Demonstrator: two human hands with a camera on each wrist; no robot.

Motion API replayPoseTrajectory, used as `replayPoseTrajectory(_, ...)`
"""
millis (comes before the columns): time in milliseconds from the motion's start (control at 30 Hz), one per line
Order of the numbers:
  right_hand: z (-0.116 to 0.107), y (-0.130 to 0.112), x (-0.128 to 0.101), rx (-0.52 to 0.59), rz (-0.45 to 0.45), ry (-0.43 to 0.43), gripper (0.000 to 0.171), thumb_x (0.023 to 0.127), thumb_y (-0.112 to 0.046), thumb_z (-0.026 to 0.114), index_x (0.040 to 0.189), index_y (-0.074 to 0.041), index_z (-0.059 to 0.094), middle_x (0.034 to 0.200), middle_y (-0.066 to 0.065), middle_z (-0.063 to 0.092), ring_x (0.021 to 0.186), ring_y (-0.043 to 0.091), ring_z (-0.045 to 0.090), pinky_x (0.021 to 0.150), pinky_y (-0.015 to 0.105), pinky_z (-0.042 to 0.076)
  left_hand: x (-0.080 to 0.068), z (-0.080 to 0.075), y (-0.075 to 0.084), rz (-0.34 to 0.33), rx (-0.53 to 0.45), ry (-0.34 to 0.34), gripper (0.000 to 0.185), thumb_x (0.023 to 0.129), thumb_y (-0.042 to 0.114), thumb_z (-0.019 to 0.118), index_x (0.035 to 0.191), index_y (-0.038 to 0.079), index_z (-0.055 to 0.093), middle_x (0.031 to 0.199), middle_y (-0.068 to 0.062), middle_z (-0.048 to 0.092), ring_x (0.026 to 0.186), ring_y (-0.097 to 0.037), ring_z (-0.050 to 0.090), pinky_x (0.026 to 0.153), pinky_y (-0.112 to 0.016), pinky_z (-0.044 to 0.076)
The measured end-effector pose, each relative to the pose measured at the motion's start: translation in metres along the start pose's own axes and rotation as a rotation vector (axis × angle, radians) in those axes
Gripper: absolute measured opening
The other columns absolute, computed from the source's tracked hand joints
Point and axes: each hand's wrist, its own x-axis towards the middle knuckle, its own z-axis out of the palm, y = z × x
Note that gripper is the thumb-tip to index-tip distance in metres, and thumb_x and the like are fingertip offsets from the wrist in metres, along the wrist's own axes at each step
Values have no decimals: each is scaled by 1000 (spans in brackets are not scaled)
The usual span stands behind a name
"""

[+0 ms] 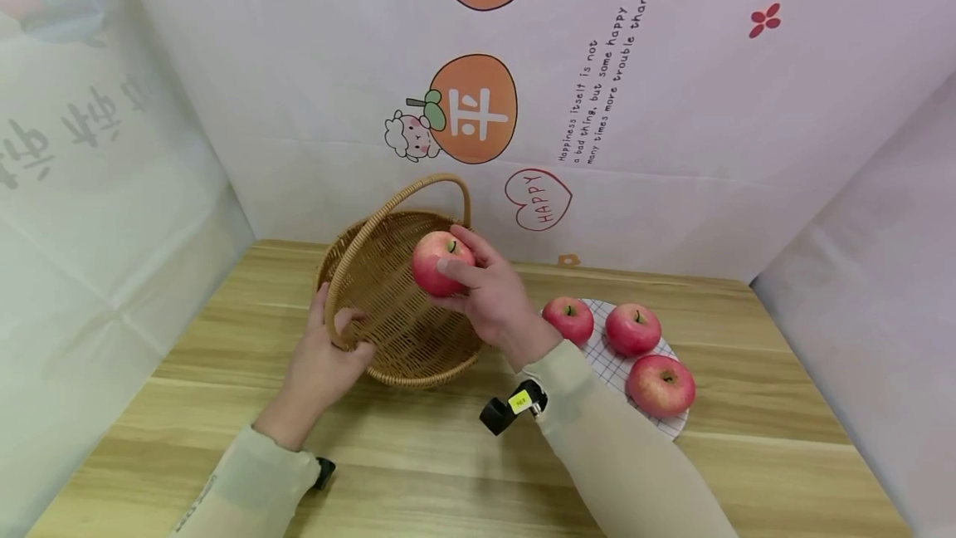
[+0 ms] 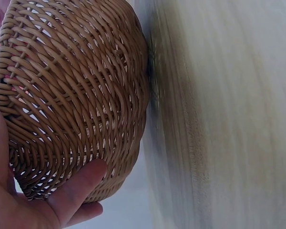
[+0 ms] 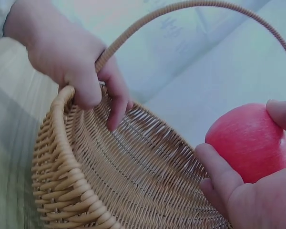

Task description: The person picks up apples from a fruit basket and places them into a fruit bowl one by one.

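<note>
A round wicker basket (image 1: pixel 403 326) with a tall arched handle stands on the table, its woven inside showing in the head view. My left hand (image 1: pixel 321 364) grips its near left rim at the foot of the handle; in the left wrist view, fingers (image 2: pixel 76 191) lie against the outer weave. Over the basket's opening, my right hand (image 1: pixel 496 297) holds a red apple (image 1: pixel 429 260) between thumb and fingers, stem side up. In the right wrist view the apple (image 3: pixel 245 143) is apart from the weave. The basket's underside is hidden.
A round checked plate (image 1: pixel 608 364) lies right of the basket, partly behind my right forearm. On it sit three red apples: one at left (image 1: pixel 569 320), one behind (image 1: pixel 633 329) and one in front (image 1: pixel 660 386). A printed cloth backdrop (image 1: pixel 336 106) rises behind the wooden table (image 1: pixel 418 455).
</note>
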Motion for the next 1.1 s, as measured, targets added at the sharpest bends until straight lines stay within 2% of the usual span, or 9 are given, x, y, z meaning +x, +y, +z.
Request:
replayPoseTrajectory(200,-4,-8,-12,44,24,-16,57,91,3,66,142,-22,56,148,6,35,129,38,42,88,58,48,0,1,1,-3,-6,-10,44,82,14,63,126,8,59,163,-20,-2,47,-12,37,39,-31,37)
replayPoseTrajectory(433,-14,-20,-35,-6,-13,-60,62,93,2,64,148,-20,48,149,10,35,129,40,42,87,57,49,1,2,0,-9,-8,-20,46,83,15,62,128,7,59,164,-19,-3,45,-11,34,38,-30,36)
replayPoseTrajectory(633,-23,-29,-49,23,-25,-107,61,96,2,59,151,-17,43,151,8,32,133,37,38,88,55,49,0,3,0,-13,9,-26,46,83,16,61,128,6,59,163,-20,-4,48,-15,42,40,-32,38)
replayPoseTrajectory(733,-28,-33,-57,42,-8,-101,60,96,0,57,152,-16,43,152,6,31,133,37,38,88,55,49,-1,2,-1,-12,13,-27,46,83,16,61,128,5,60,163,-21,-4,53,-18,48,41,-33,38)
replayPoseTrajectory(867,-34,-37,-63,57,22,-77,58,96,-4,57,151,-18,45,152,4,32,132,39,40,87,55,50,-1,2,0,-20,8,-22,46,83,16,62,128,6,60,164,-19,-3,52,-18,47,40,-33,38)
replayPoseTrajectory(1000,-41,-38,-68,82,49,-45,57,96,-7,59,150,-20,47,152,4,32,131,40,41,87,56,50,0,1,2,-25,12,-23,46,83,17,62,128,6,60,164,-17,-3,46,-14,38,39,-32,37)
replayPoseTrajectory(1100,-49,-41,-72,83,61,-23,56,97,-10,59,150,-21,46,152,5,33,131,40,42,87,55,50,0,1,2,-22,17,-24,46,83,17,62,128,6,60,164,-18,-3,49,-16,40,40,-33,38)
